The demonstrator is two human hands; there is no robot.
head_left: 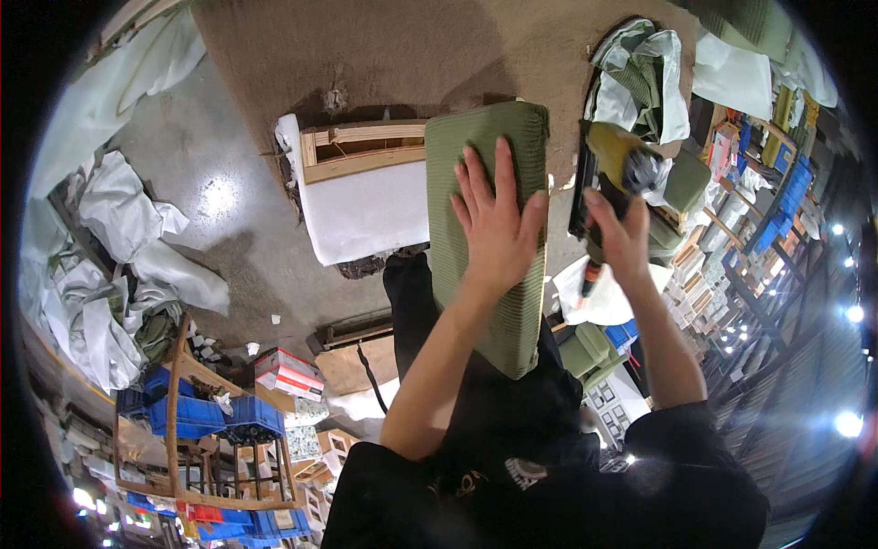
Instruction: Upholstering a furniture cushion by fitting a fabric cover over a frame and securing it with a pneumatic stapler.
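**Hands on a ribbed cushion and a power tool, seen from the head camera**

A long green ribbed fabric cushion [485, 229] lies lengthwise in front of the person, its far end against a brown carpeted surface [384, 50] and its near end over the person's dark clothing. The left hand [498, 224] rests flat on the cushion's upper half, fingers spread and released, grasping nothing. Just to the right of the cushion, the right hand [622, 240] is clenched around the grip of a yellow and black hand-held power tool [615, 165] (its exact kind cannot be told), whose body points away from the person.

Touching the cushion's left edge is a light wooden frame [361, 146] set on a white padded sheet [366, 215]. Beyond the tool lies a crumpled heap of white and green cloth [645, 78]. To the far left, on the grey concrete floor [206, 165], are loose piles of white fabric [128, 238]. Nearer the lower edge stand blue plastic crates [206, 416] in a wooden rack [174, 430]. Shelves of stacked goods [768, 229] fill the right rim.
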